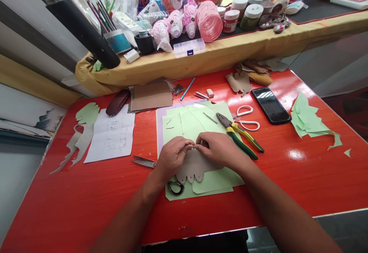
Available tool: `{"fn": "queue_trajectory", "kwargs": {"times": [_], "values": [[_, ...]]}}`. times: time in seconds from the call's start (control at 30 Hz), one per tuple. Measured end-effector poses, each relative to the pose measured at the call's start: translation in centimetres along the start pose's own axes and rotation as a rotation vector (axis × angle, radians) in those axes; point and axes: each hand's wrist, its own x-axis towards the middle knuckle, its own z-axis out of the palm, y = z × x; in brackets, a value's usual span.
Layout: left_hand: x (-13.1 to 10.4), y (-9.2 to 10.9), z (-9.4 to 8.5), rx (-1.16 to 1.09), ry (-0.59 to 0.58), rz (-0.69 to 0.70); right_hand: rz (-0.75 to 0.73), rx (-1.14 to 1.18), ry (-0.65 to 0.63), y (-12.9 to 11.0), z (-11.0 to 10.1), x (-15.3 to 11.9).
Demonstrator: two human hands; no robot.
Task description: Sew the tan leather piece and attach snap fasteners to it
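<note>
A grey, leather-like piece (pixel 191 166) with rounded tabs and small holes along its near edge lies under both hands. My left hand (pixel 173 156) is closed, pinching at its far edge. My right hand (pixel 215 148) is closed too, its fingertips nearly meeting the left ones. From the right fingers a thin wire (pixel 193 114) curves up and away to the left. Exactly what sits between the fingertips is too small to make out. Green paper sheets (pixel 212 197) lie beneath. Black-handled scissors (pixel 144 162) are partly hidden by my left hand.
Right of my hands lie pliers (pixel 244 140), white-handled scissors (pixel 249 125) and a phone (pixel 271 105). Green scraps (pixel 307 117) lie farther right. Left are a drawn-on sheet (pixel 110 138), a dark red case (pixel 118 102) and brown sheets (pixel 151 96). Jars and craft items crowd the back ledge (pixel 230 42).
</note>
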Motion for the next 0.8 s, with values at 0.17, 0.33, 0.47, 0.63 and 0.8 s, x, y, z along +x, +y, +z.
{"fn": "queue_trajectory", "kwargs": {"times": [0.17,0.33,0.47,0.63,0.8], "values": [[0.9,0.3,0.2,0.108,-0.067,0.086,-0.016,-0.017,0.007,0.3,0.3,0.0],[1.1,0.1,0.4,0.093,-0.06,0.071,-0.02,0.005,0.004,0.5,0.1,0.1],[1.0,0.1,0.6,0.018,-0.025,0.017,-0.033,0.016,0.004,0.6,0.1,0.0],[0.7,0.1,0.6,-0.015,-0.003,-0.03,-0.076,0.057,0.054,0.8,0.4,0.0],[0.3,-0.1,0.6,-0.035,0.007,-0.049,-0.067,0.181,0.311,0.6,-1.0,-0.2]]}}
